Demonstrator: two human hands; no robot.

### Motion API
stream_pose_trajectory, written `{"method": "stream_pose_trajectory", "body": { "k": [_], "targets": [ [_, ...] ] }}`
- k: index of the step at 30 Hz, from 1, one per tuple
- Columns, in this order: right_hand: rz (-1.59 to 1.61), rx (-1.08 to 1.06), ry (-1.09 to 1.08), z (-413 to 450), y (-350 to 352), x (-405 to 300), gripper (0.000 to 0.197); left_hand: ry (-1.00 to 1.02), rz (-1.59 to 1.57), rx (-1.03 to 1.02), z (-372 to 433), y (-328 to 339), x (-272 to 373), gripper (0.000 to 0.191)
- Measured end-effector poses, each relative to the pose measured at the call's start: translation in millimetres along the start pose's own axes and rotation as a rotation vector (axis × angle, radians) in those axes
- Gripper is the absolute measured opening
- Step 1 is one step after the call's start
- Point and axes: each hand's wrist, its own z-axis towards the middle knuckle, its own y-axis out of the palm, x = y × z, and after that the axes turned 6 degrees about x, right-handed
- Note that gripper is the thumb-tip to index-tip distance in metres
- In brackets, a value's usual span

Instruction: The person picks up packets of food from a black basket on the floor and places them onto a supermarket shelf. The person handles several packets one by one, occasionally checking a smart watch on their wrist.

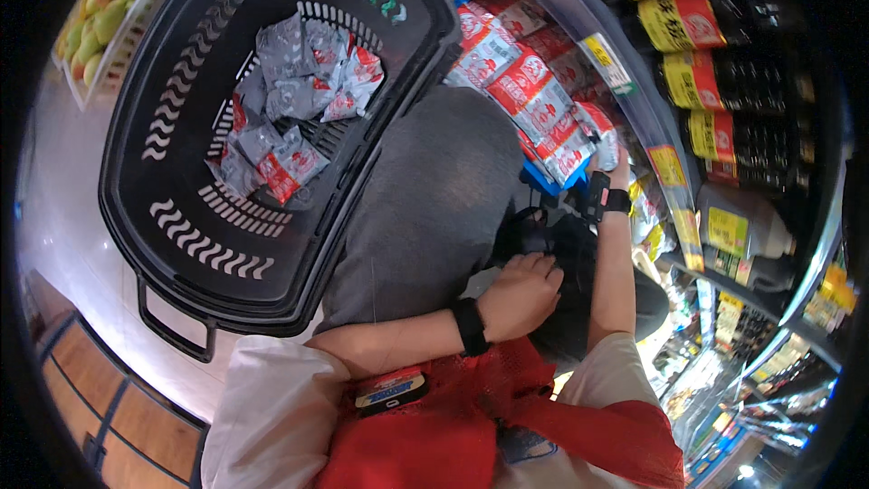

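Observation:
At the shelf, my right hand (614,166) grips the end of a red and white packet (595,123), which sits tilted at the near end of a row. More such packets (529,92) lie in overlapping rows beside it, with a blue container edge (553,180) showing beneath. My left hand (519,295) is bent in front of my body near my knee; its palm and fingertips are hidden. To the left stands a black plastic shopping basket (187,231). Several loose grey, white and red packets (292,163) lie on its bottom.
My grey-trousered knee (434,197) is between the basket and the shelf. Shelf edges with price tags (604,58) curve along the right, with dark bottles (740,78) behind. A white crate of pears (112,27) stands upper left. Wooden panels (122,421) are lower left.

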Motion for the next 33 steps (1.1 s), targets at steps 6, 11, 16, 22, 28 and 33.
{"method": "stream_pose_trajectory", "body": {
  "k": [6,11,16,22,28,33],
  "targets": [
    [-0.077,0.151,-0.114,77.2,14.6,13.2,0.050,-0.056,0.024,-0.041,0.7,-8.7,1.0,0.033],
    [-0.085,0.177,-0.159,125.9,26.3,19.7,0.048,-0.088,0.066,-0.124,8.2,-14.1,0.4,0.038],
    [-0.072,0.145,-0.193,135.9,49.7,17.9,0.047,-0.106,0.117,-0.136,10.7,-13.8,-0.3,0.039],
    [-0.071,0.131,-0.218,138.8,60.4,19.1,0.046,-0.079,0.172,-0.178,14.5,-18.9,-0.3,0.039],
    [-0.056,0.120,-0.262,143.0,80.7,17.3,0.046,-0.180,0.075,-0.119,12.1,-8.4,-2.0,0.038],
    [-0.049,0.127,-0.313,144.7,103.3,13.1,0.046,-0.107,0.108,0.003,12.0,-4.2,-5.5,0.027]
  ]
}}
